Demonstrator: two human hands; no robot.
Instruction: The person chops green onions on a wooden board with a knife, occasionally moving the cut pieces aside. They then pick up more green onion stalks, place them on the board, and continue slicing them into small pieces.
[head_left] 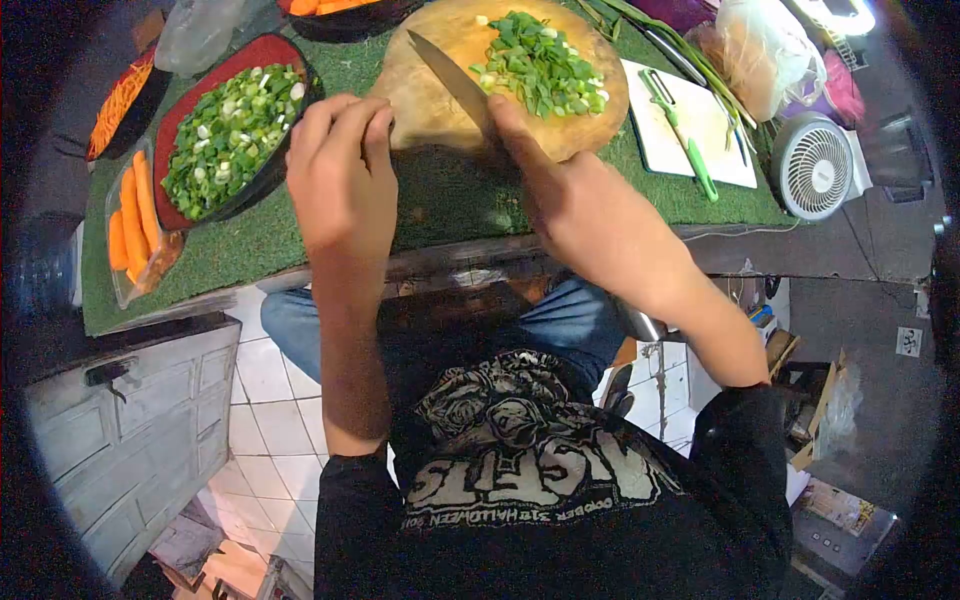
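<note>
My right hand [590,210] grips a kitchen knife [455,82], the index finger stretched along the back of the blade. The blade lies over the round wooden cutting board [420,115], its tip pointing away and to the left. A pile of chopped green onions [545,65] rests on the board, right of the blade. Beside the board's left edge is my left hand [345,170], fingers loosely bent and slightly apart, with nothing visible in them. To its left stands a red-and-black bowl [175,130] full of chopped green onions [228,135].
Peeled carrots [143,205] lie in a clear tray at the left, below shredded carrot [118,105]. On the right are a white cutting board [655,145] with a green-handled peeler [690,150], a small fan [815,165], whole green onions [715,75] and a plastic bag [765,55].
</note>
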